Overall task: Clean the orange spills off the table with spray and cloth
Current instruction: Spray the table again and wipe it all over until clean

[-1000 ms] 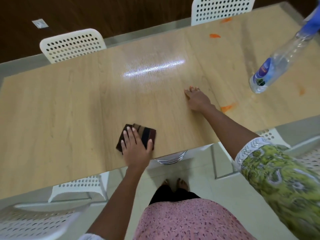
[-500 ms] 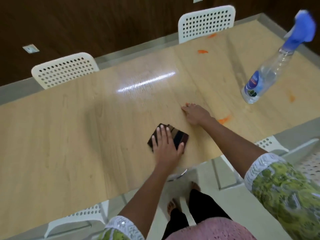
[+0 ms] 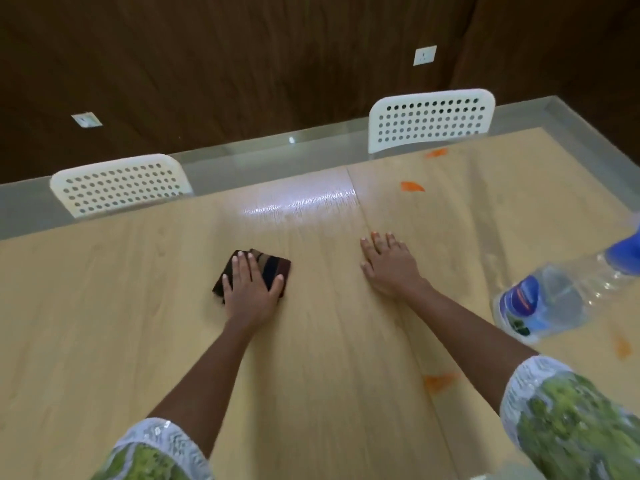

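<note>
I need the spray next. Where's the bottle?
In the head view the bottle stands on the table at the right edge, beyond the right hand, with an orange spill just beside it.

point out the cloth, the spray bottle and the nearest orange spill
cloth (image 3: 273,265): head view, on the striped part showing right of the left hand's fingers.
spray bottle (image 3: 561,299): head view, on the clear body.
nearest orange spill (image 3: 440,381): head view, on the middle of the smear by the right forearm.
</note>
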